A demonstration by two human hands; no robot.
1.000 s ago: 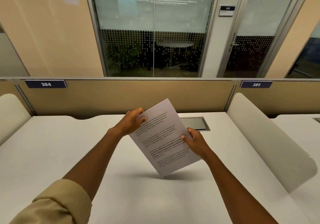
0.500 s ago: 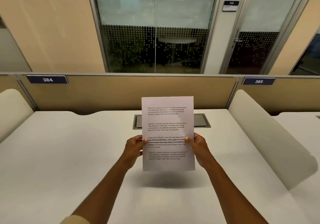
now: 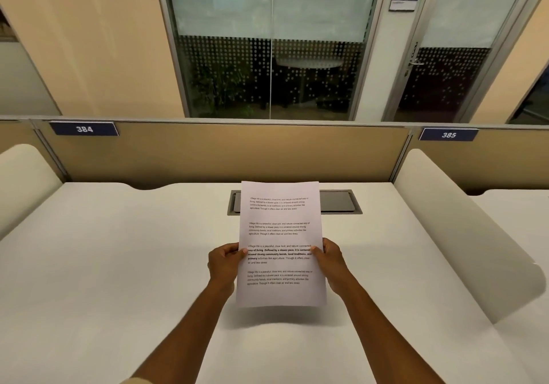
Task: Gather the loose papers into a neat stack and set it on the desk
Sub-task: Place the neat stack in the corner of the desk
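Smooth white desk [image 3: 118, 265], flat papers [image 3: 280, 241] held

Desk [image 3: 118, 265] bare left, right, near edge. Grommet tray [image 3: 338, 202] recessed at far edge. Side dividers [image 3: 445, 220], back panel [image 3: 208, 152] wall it in.
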